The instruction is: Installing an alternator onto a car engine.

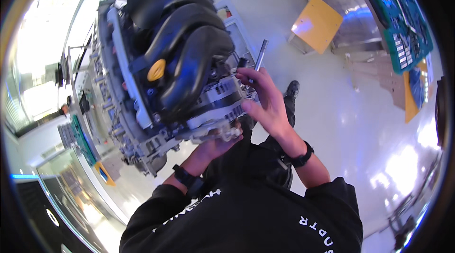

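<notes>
In front of me stands a car engine with a black ribbed intake manifold (194,49) and a yellow oil cap (156,70). On its near side sits a silver alternator (218,99). My right hand (268,101) is at the alternator's right end, thumb and fingers apart. A chrome bar (261,54), like a tool handle, sticks up behind those fingers; whether they touch it is hidden. Beside the fingertips is a short black cylindrical piece (243,63). My left hand (220,146) reaches under the alternator's near edge, its fingers hidden by metal parts.
A yellow-topped stool (317,24) stands beyond on the pale floor. At the far right, a green tool tray (405,39) holds several tools above a metal cabinet. Another green tray (83,141) lies at the left. A white-framed cart (234,23) shows behind the engine.
</notes>
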`<act>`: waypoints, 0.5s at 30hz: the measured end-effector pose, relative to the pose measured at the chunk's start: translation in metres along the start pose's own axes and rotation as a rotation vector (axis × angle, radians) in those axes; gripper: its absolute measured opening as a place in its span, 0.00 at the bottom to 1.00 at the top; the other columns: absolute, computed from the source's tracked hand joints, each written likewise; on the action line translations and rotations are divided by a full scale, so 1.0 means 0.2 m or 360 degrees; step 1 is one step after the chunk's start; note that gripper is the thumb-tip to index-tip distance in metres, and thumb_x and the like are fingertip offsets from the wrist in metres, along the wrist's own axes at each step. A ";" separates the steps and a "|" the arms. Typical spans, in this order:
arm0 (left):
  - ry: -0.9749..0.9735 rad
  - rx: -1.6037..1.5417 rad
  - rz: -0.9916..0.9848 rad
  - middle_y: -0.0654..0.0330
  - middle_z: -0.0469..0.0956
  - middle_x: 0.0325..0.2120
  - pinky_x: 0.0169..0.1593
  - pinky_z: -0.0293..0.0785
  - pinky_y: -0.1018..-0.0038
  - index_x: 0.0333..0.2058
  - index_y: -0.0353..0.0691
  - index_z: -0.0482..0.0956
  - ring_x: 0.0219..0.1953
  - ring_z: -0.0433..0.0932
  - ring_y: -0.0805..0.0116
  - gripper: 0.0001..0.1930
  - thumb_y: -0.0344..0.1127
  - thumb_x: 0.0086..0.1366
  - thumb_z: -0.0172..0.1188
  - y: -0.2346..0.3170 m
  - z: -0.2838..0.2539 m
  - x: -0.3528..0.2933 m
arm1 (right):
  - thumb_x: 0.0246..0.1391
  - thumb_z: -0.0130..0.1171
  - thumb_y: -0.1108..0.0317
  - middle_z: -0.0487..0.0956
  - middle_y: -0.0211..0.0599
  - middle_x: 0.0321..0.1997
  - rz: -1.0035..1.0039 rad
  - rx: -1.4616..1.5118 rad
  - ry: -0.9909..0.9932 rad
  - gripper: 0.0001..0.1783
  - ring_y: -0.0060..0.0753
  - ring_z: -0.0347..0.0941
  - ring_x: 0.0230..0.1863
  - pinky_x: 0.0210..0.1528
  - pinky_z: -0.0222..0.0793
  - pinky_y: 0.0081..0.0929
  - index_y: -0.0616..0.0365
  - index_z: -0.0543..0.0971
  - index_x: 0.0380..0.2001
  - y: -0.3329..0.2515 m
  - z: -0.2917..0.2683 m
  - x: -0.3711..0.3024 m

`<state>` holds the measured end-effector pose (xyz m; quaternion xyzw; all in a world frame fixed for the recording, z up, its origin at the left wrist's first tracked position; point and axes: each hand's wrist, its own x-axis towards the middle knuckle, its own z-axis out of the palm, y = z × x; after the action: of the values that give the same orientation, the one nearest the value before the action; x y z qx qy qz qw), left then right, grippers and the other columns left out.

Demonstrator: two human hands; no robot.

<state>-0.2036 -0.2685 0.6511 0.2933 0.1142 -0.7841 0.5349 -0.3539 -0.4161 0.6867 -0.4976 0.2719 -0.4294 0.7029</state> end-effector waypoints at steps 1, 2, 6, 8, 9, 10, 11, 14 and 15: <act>-0.0058 0.0004 0.0030 0.58 0.73 0.39 0.52 0.70 0.65 0.49 0.39 0.67 0.45 0.71 0.63 0.26 0.47 0.57 0.60 0.01 0.01 -0.01 | 0.45 0.63 0.58 0.67 0.42 0.42 -0.0124 -0.0182 -0.0055 0.28 0.36 0.66 0.48 0.51 0.61 0.32 0.64 0.70 0.47 -0.10 0.05 -0.01; -0.0114 0.0010 0.0061 0.59 0.73 0.43 0.55 0.69 0.65 0.51 0.40 0.67 0.50 0.71 0.64 0.26 0.51 0.60 0.56 0.01 0.00 -0.01 | 0.41 0.65 0.58 0.68 0.43 0.39 -0.0252 -0.0360 -0.0111 0.27 0.40 0.68 0.43 0.48 0.64 0.34 0.61 0.72 0.44 -0.19 0.09 -0.02; -0.0025 0.1044 0.0455 0.58 0.71 0.48 0.53 0.71 0.64 0.53 0.39 0.65 0.50 0.72 0.66 0.25 0.44 0.61 0.58 0.00 0.09 -0.04 | 0.38 0.67 0.58 0.68 0.37 0.28 -0.0341 -0.0868 -0.0281 0.22 0.31 0.66 0.26 0.27 0.63 0.25 0.62 0.74 0.32 -0.34 0.24 -0.07; -0.0269 0.0452 0.0468 0.55 0.72 0.48 0.54 0.70 0.60 0.55 0.40 0.64 0.51 0.72 0.63 0.28 0.49 0.61 0.57 -0.04 -0.03 0.00 | 0.39 0.66 0.62 0.68 0.38 0.23 -0.0394 -0.1088 -0.0182 0.16 0.34 0.65 0.18 0.19 0.60 0.26 0.62 0.75 0.26 -0.38 0.30 -0.07; -0.0437 0.0778 0.0732 0.55 0.70 0.51 0.56 0.68 0.57 0.56 0.41 0.63 0.52 0.72 0.60 0.31 0.55 0.60 0.54 -0.02 0.01 0.01 | 0.41 0.64 0.63 0.68 0.39 0.21 -0.0302 -0.1292 -0.0161 0.13 0.36 0.66 0.17 0.18 0.60 0.27 0.62 0.75 0.23 -0.38 0.29 -0.05; -0.0598 0.1107 0.0994 0.55 0.68 0.53 0.57 0.66 0.53 0.58 0.42 0.62 0.53 0.71 0.58 0.35 0.61 0.60 0.51 0.00 0.05 0.01 | 0.43 0.63 0.65 0.68 0.39 0.20 -0.0210 -0.1496 -0.0136 0.11 0.39 0.66 0.17 0.18 0.59 0.29 0.63 0.75 0.21 -0.38 0.28 -0.04; -0.0764 -0.0224 0.0219 0.55 0.65 0.57 0.60 0.60 0.48 0.60 0.44 0.60 0.55 0.68 0.53 0.39 0.67 0.58 0.44 -0.02 -0.03 0.03 | 0.46 0.60 0.67 0.68 0.41 0.18 -0.0132 -0.1568 -0.0197 0.12 0.42 0.67 0.16 0.18 0.59 0.32 0.64 0.74 0.17 -0.42 0.30 -0.03; -0.0598 -0.0256 0.0300 0.52 0.65 0.57 0.60 0.58 0.46 0.60 0.44 0.60 0.57 0.67 0.52 0.38 0.65 0.58 0.45 -0.06 -0.06 0.05 | 0.47 0.59 0.66 0.68 0.41 0.16 -0.0069 -0.1741 -0.0361 0.14 0.41 0.66 0.16 0.18 0.58 0.31 0.65 0.74 0.16 -0.43 0.29 -0.02; -0.0613 -0.0264 0.0294 0.52 0.65 0.57 0.60 0.58 0.46 0.60 0.44 0.60 0.57 0.67 0.52 0.38 0.65 0.58 0.45 -0.07 -0.06 0.05 | 0.47 0.59 0.66 0.68 0.41 0.16 -0.0069 -0.1759 -0.0358 0.14 0.41 0.66 0.16 0.18 0.58 0.31 0.65 0.74 0.16 -0.42 0.28 -0.02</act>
<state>-0.2153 -0.2638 0.6331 0.1025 0.0469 -0.7612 0.6386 -0.3384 -0.3972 0.7845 -0.8399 0.3694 -0.1818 0.3535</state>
